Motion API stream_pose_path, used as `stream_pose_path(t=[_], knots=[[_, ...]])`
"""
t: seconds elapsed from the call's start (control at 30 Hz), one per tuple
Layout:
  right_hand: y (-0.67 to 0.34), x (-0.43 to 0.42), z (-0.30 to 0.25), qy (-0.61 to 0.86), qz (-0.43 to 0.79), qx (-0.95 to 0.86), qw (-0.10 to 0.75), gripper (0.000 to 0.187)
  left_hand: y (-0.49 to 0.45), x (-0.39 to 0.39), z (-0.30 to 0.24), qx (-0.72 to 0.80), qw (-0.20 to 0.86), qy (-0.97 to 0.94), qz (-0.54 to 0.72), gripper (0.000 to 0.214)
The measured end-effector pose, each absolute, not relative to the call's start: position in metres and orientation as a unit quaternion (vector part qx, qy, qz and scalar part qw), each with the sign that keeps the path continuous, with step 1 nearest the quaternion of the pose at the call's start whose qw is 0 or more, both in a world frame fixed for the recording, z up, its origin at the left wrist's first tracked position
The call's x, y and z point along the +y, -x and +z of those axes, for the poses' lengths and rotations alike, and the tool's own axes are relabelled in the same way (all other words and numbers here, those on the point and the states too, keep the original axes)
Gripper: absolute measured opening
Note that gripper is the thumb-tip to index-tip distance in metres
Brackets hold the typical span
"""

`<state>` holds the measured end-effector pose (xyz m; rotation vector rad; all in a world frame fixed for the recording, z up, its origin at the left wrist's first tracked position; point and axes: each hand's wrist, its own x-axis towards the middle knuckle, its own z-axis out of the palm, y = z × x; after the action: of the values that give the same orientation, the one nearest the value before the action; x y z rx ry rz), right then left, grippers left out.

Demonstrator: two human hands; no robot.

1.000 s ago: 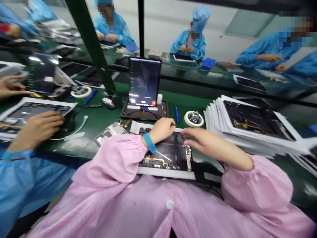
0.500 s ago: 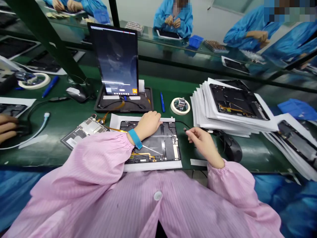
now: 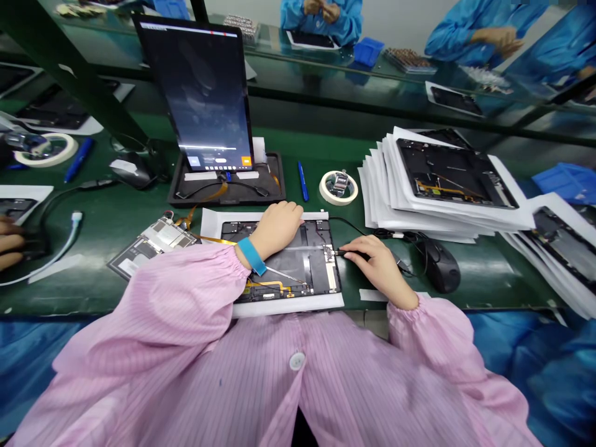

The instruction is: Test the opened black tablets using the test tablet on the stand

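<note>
An opened tablet chassis [image 3: 307, 264] lies on a white sheet [image 3: 288, 305] in front of me on the green bench. My left hand [image 3: 277, 228] rests curled on its upper left part, fingers bent, holding it down. My right hand [image 3: 375, 264] pinches a black cable plug [image 3: 341, 252] against the chassis's right edge. The cable [image 3: 354, 226] runs back toward the right. A loose circuit board [image 3: 149, 245] with an orange flex strip lies left of the chassis.
A lit tablet [image 3: 200, 93] stands upright in a black tray [image 3: 223, 189] behind. Tape roll [image 3: 339, 187], blue pen [image 3: 302, 180], black mouse [image 3: 437, 267] and a stack of chassis on paper [image 3: 442, 180] sit right. Another person's hand [image 3: 7, 239] is at far left.
My right hand has moved left and down from above the bench, bringing the cable plug to the chassis's right edge. The view has tilted down. My left hand stayed on the chassis.
</note>
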<state>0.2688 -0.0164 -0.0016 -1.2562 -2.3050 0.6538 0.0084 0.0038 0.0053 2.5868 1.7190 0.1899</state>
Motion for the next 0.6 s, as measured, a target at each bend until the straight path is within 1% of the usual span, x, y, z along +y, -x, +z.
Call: stream_pose_path(t=[0.13, 0.23, 0.37, 0.43, 0.5, 0.6], knots=[[-0.269, -0.014, -0.003, 0.459, 0.244, -0.825, 0.223, 0.015, -0.009, 0.003, 0.006, 0.559, 0.019, -0.826, 0.069, 0.024], [-0.268, -0.015, -0.001, 0.451, 0.280, -0.815, 0.230, 0.014, -0.009, 0.003, 0.007, 0.564, 0.032, -0.821, 0.082, 0.025], [-0.267, -0.019, 0.006, 0.445, 0.338, -0.788, 0.258, 0.015, -0.006, 0.004, 0.008, 0.573, 0.093, -0.801, 0.146, 0.032], [-0.266, -0.023, 0.009, 0.442, 0.328, -0.791, 0.267, 0.015, -0.004, 0.005, 0.009, 0.573, 0.131, -0.790, 0.175, 0.034], [-0.264, -0.029, 0.012, 0.436, 0.293, -0.812, 0.256, 0.016, -0.001, 0.006, 0.011, 0.577, 0.161, -0.778, 0.188, 0.033], [-0.259, -0.038, 0.014, 0.425, 0.224, -0.856, 0.189, 0.022, 0.002, 0.005, 0.016, 0.588, 0.200, -0.764, 0.173, 0.033]])
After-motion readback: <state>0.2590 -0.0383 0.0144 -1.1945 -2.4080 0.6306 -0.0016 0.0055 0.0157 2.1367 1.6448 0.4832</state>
